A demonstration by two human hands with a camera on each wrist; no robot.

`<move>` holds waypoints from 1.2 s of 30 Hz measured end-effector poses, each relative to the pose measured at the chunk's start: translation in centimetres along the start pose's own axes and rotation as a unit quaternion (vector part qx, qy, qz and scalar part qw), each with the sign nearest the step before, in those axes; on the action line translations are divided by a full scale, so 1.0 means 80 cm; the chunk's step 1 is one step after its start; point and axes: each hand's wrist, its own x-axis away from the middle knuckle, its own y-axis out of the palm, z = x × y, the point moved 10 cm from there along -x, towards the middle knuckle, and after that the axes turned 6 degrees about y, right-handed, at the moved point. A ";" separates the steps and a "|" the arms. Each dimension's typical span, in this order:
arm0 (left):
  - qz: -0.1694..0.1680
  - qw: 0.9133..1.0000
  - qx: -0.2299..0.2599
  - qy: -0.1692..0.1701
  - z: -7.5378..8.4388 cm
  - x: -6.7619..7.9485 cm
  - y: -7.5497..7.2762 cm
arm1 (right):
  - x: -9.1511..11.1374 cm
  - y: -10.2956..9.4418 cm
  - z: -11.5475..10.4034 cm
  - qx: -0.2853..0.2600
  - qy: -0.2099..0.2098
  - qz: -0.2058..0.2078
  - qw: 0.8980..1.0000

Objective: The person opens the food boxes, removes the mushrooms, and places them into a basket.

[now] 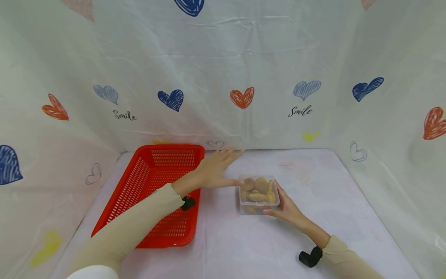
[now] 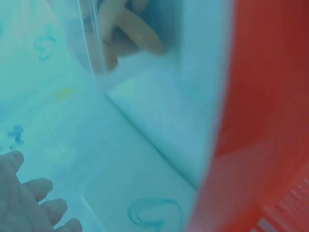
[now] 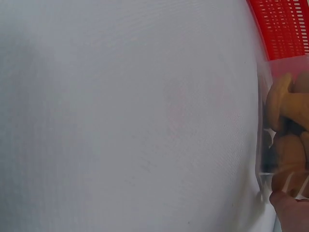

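A clear plastic box [image 1: 251, 210] of brown mushrooms [image 1: 258, 197] stands on the table, right of centre in the head view. My right hand [image 1: 288, 211] holds it at its right side, thumb along the front and the other fingers partly hidden behind the corner. My left hand [image 1: 213, 170] hovers to the left of the box with fingers spread, its thumb tip at the box's upper left edge. It holds nothing. In the right wrist view a fingertip [image 3: 289, 210] lies against the box, and whole mushrooms [image 3: 288, 154] show through the wall.
A red plastic basket [image 1: 200, 155] with slotted sides stands on the left of the table, partly under my left forearm. The white table [image 1: 223, 248] meets a heart-printed sheet [image 1: 271, 128] that hangs behind and along both sides.
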 end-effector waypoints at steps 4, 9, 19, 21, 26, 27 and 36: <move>-0.016 0.999 -0.005 0.028 0.027 -0.014 0.011 | -0.001 0.001 0.000 -0.007 -0.002 0.003 1.000; -0.024 0.998 -0.008 0.057 0.056 -0.029 0.026 | -0.002 0.004 0.001 -0.025 -0.006 -0.006 1.000; -0.041 0.995 -0.005 0.091 0.099 -0.051 0.057 | 0.004 0.007 0.003 -0.013 -0.009 -0.020 1.000; -0.046 0.994 -0.016 0.093 0.104 -0.055 0.061 | 0.005 0.007 0.002 -0.010 -0.014 -0.023 1.000; -0.064 0.991 -0.060 0.097 0.113 -0.060 0.076 | 0.005 0.011 0.003 -0.016 -0.009 -0.042 0.999; -0.069 0.991 -0.066 0.096 0.114 -0.060 0.080 | 0.005 0.012 0.004 -0.014 -0.006 -0.044 0.999; -0.093 0.985 -0.114 0.087 0.121 -0.057 0.109 | 0.002 0.019 0.007 -0.036 0.001 -0.055 0.998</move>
